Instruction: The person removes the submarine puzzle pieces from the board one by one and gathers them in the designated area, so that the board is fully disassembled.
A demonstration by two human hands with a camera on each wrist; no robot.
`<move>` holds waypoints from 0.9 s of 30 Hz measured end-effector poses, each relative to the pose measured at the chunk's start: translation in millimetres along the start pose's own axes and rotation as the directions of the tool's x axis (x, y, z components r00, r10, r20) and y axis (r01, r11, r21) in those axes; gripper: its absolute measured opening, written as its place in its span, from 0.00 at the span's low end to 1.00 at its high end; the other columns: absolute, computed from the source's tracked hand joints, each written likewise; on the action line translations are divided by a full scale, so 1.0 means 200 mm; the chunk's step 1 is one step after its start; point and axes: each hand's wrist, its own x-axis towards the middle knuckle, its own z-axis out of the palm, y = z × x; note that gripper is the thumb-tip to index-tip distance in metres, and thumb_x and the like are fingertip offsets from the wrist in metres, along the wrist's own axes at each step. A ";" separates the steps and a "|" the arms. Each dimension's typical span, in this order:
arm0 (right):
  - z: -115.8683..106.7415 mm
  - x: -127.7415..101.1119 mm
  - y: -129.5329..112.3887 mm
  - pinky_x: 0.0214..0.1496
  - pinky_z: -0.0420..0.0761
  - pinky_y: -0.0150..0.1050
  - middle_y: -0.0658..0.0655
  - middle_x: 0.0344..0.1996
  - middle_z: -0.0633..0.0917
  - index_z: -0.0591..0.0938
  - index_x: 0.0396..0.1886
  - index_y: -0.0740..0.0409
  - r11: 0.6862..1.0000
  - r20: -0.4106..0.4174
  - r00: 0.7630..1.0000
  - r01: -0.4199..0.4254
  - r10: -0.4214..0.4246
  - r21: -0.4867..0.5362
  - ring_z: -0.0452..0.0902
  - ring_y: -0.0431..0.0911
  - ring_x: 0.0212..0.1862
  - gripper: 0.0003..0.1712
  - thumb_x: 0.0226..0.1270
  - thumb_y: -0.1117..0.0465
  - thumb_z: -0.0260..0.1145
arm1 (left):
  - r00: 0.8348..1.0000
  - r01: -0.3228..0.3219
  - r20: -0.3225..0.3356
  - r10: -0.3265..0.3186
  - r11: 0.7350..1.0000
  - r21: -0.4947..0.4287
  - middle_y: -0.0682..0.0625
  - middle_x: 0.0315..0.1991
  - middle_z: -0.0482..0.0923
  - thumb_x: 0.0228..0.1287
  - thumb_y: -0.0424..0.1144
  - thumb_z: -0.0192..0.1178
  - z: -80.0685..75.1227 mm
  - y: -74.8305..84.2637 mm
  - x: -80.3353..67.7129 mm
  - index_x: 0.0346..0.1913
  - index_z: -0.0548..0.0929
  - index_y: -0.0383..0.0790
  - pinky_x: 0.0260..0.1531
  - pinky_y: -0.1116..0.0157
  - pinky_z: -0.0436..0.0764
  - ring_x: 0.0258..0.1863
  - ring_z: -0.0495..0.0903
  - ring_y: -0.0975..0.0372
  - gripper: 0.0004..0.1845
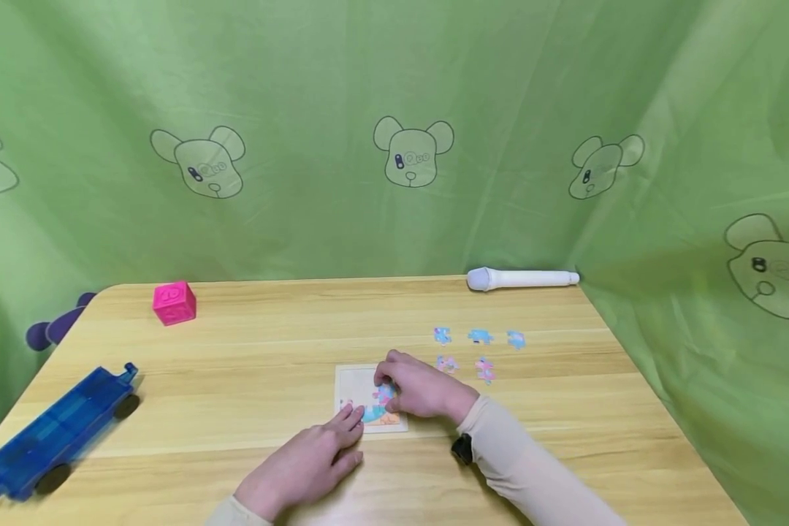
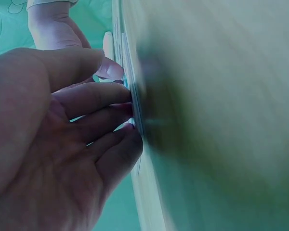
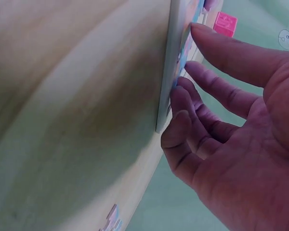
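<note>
A small square puzzle board (image 1: 345, 374) with a pale rim lies near the front middle of the table, with fitted pieces along its lower edge. My right hand (image 1: 427, 391) arches over the board's right side. Its thumb and fingertips pinch a pink-and-blue puzzle piece (image 1: 384, 394), low against the board in the right wrist view. Straight fingers of my left hand (image 1: 309, 459) rest on the lower left of the board; the left wrist view shows their tips at its edge. Several loose pieces, among them a blue one (image 1: 480, 336), lie right of the board.
A blue toy wagon (image 1: 55, 431) stands at the left, with a pink cube (image 1: 174, 303) behind it. A white toy microphone (image 1: 529, 279) lies along the back edge. Green fabric (image 1: 315, 219) hangs behind the wooden table (image 1: 237, 409).
</note>
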 end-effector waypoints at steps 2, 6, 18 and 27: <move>0.00 0.00 0.00 0.50 0.76 0.39 0.49 0.40 0.73 0.80 0.47 0.56 1.000 0.000 1.000 -0.008 0.008 -0.005 0.70 0.42 0.42 0.17 0.58 0.63 0.74 | 1.000 0.002 0.002 -0.002 1.000 -0.004 0.42 0.72 0.61 0.74 0.44 0.54 0.00 0.00 0.00 0.67 0.72 0.30 0.66 0.50 0.64 0.72 0.58 0.51 0.25; 0.01 0.00 -0.01 0.50 0.76 0.40 0.48 0.40 0.73 0.80 0.46 0.55 1.000 -0.001 1.000 -0.018 0.018 -0.009 0.69 0.43 0.44 0.16 0.59 0.63 0.74 | 1.000 0.003 0.001 -0.003 1.000 0.000 0.42 0.72 0.61 0.74 0.42 0.54 0.00 0.00 0.00 0.67 0.72 0.30 0.66 0.50 0.65 0.71 0.59 0.50 0.25; 0.02 -0.01 -0.01 0.52 0.75 0.40 0.48 0.41 0.74 0.79 0.48 0.56 0.999 0.005 0.999 -0.042 0.042 -0.019 0.68 0.44 0.47 0.18 0.59 0.63 0.73 | 1.000 0.000 0.007 0.000 1.000 -0.013 0.42 0.72 0.62 0.74 0.44 0.54 0.01 0.00 0.00 0.67 0.72 0.30 0.66 0.50 0.65 0.71 0.59 0.51 0.26; 0.02 -0.01 -0.01 0.50 0.76 0.39 0.47 0.40 0.72 0.78 0.46 0.51 1.000 -0.024 1.000 -0.019 0.019 -0.010 0.69 0.42 0.43 0.16 0.60 0.64 0.73 | 1.000 0.000 0.000 0.000 1.000 -0.006 0.42 0.72 0.62 0.74 0.43 0.55 0.00 0.00 0.00 0.66 0.73 0.30 0.66 0.50 0.65 0.71 0.59 0.51 0.25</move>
